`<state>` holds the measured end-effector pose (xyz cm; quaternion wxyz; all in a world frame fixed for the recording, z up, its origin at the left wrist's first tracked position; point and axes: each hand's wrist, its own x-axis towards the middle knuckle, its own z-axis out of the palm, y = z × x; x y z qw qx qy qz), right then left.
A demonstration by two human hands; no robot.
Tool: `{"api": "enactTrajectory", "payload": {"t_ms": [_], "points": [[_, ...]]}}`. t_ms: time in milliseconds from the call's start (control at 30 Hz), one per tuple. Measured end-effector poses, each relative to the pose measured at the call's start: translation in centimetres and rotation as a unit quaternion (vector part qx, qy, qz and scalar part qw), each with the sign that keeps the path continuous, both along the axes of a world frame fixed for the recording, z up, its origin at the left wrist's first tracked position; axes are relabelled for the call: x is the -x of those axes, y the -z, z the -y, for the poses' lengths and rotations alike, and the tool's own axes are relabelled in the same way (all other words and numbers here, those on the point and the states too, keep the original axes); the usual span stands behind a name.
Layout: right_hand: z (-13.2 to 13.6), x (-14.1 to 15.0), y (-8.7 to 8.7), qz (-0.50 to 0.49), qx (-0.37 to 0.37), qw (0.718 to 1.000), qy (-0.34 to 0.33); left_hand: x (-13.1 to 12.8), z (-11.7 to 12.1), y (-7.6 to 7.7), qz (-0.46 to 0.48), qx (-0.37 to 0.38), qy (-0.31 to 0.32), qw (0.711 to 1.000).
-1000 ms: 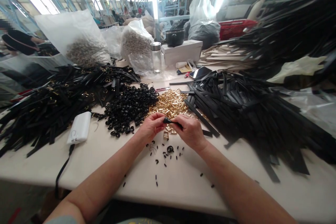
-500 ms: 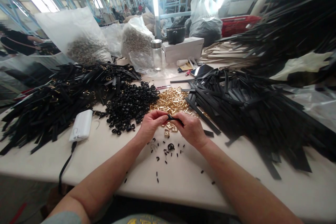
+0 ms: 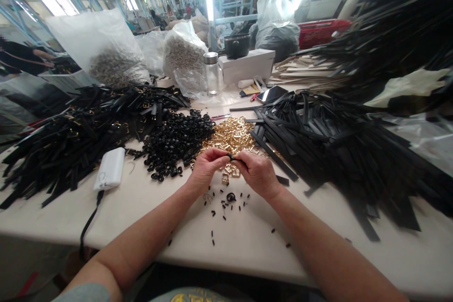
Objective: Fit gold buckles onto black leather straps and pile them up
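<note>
Both hands meet over the table, pinching one small black strap piece (image 3: 231, 157) between them. My left hand (image 3: 209, 166) grips its left end with thumb and forefinger. My right hand (image 3: 257, 170) closes round the other end; most of the piece is hidden by fingers. Just beyond lies a heap of gold buckles (image 3: 231, 133), a few of them loose near my fingers. Left of it is a pile of black loops (image 3: 179, 141). Below my hands a single black loop (image 3: 230, 197) rests on the table among several tiny black bits.
Black straps with buckles (image 3: 81, 127) are heaped at the left, plain black straps (image 3: 318, 141) at the right. A white power bank (image 3: 110, 168) with a cable lies at left. Behind stand a glass bottle (image 3: 211, 75), a white box (image 3: 247, 67) and a black pot (image 3: 237, 46).
My hands stay in nearly the same place, with the fingers shifting slightly on the black strap piece. Less of the piece shows between them now.
</note>
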<state>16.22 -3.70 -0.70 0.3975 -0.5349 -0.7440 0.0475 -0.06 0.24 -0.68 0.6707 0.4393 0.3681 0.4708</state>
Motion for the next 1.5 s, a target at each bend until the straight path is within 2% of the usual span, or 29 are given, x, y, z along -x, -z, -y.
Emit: {"api": "enactTrajectory", "payload": {"t_ms": [167, 433, 567, 733, 1033, 1167, 1367, 1500], "points": [[0.0, 0.1, -0.3, -0.093, 0.021, 0.995, -0.021, 0.2, -0.2, -0.1, 0.064, 0.064, 0.025, 0.996], [0.1, 0.1, -0.5, -0.119, 0.038, 0.991, -0.042, 0.8, -0.5, 0.0, 0.068, 0.152, 0.072, 0.983], [0.1, 0.0, -0.4, -0.096, 0.048, 0.994, -0.037, 0.9, -0.5, 0.1, 0.057, 0.115, 0.081, 0.988], [0.0, -0.3, -0.3, 0.003, 0.025, 0.999, -0.019, 0.9, -0.3, 0.2, -0.020, 0.027, 0.062, 0.998], [-0.1, -0.3, -0.1, 0.099, -0.009, 0.995, 0.003, 1.0, -0.3, 0.2, -0.062, -0.044, 0.069, 0.995], [-0.1, -0.1, 0.0, 0.077, -0.003, 0.997, 0.007, 0.9, -0.4, 0.2, -0.040, -0.025, 0.065, 0.997], [0.1, -0.1, -0.5, -0.030, 0.019, 0.999, -0.016, 1.1, -0.5, -0.4, 0.038, 0.081, 0.090, 0.992], [0.0, 0.0, -0.4, -0.009, 0.032, 0.999, -0.006, 1.0, -0.6, -0.3, 0.031, 0.098, 0.085, 0.991]]}}
